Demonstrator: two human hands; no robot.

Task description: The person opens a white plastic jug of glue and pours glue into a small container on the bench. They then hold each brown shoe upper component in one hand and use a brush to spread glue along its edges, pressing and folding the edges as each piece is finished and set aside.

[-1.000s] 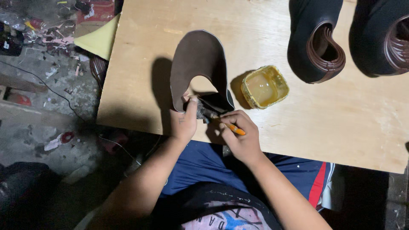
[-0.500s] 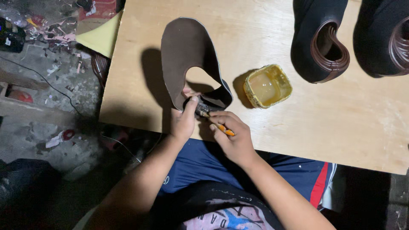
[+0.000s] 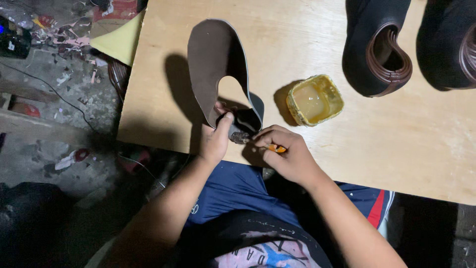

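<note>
Brown shoe upper point(image 3: 210, 64) pinched by left hand point(image 3: 215, 141) (right hand point(image 3: 290, 154) brushes beside).

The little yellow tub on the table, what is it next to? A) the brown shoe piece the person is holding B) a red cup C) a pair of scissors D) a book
A: the yellow tub sits on the wooden table just to the right of the brown shoe piece that the left hand is gripping.
</note>
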